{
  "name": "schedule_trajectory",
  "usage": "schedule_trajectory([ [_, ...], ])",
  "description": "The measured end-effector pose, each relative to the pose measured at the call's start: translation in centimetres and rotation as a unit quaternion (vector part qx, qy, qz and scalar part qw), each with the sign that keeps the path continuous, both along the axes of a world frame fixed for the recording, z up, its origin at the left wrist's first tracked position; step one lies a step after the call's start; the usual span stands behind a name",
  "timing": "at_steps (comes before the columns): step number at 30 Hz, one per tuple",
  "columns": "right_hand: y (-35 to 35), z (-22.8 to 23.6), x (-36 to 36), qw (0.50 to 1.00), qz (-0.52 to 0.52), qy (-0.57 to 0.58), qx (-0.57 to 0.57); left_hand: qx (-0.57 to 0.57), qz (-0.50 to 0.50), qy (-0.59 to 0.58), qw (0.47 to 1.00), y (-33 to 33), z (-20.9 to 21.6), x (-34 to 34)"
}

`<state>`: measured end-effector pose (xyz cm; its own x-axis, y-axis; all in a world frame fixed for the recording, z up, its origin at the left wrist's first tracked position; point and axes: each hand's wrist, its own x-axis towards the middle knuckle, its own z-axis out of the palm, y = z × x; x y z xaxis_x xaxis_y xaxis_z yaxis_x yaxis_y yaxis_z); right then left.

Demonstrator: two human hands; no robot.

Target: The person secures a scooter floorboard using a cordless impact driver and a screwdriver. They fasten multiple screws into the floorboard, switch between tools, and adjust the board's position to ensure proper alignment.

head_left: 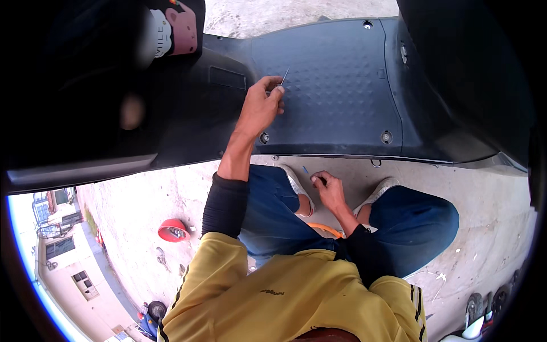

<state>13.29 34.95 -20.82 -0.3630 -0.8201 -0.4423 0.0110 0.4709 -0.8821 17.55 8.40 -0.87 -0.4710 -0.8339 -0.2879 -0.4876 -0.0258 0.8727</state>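
Left hand (pixel 264 104) pinches a thin grey metal rod (pixel 286 74) toward one o'clock; curled right hand (pixel 330 191) mostly hides a slim blue-tipped object (pixel 305 170).

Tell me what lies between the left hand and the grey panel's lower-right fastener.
In the head view, bare, partly bumpy grey panel stretches from left hand to that fastener; nothing loose lies there.

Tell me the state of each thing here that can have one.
Left hand, pinching the thin rod.
Thin rod, tilted, held above the dark panel.
Right hand, fingers curled; contents unclear.
Dark panel, lying flat.
Red bowl, upright, small things inside.
White shoes, worn, on the ground.
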Motion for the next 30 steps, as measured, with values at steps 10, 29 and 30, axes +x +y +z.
schedule_trajectory([
  [10, -7.8, 14.3, -5.0, 0.969, -0.072, 0.055, -0.231, -0.068, 0.073, 0.010, 0.995, -2.6, -0.8, 1.7],
  [29, -15.2, 12.4, -12.3, 0.877, -0.025, 0.387, -0.283, -0.419, -0.063, -0.367, 0.828, -16.7, 0.9, -3.2],
  [30, -15.1, 12.4, -12.4, 0.878, -0.028, 0.385, -0.283, -0.407, -0.061, -0.353, 0.840, -16.9, 0.8, -3.6],
])
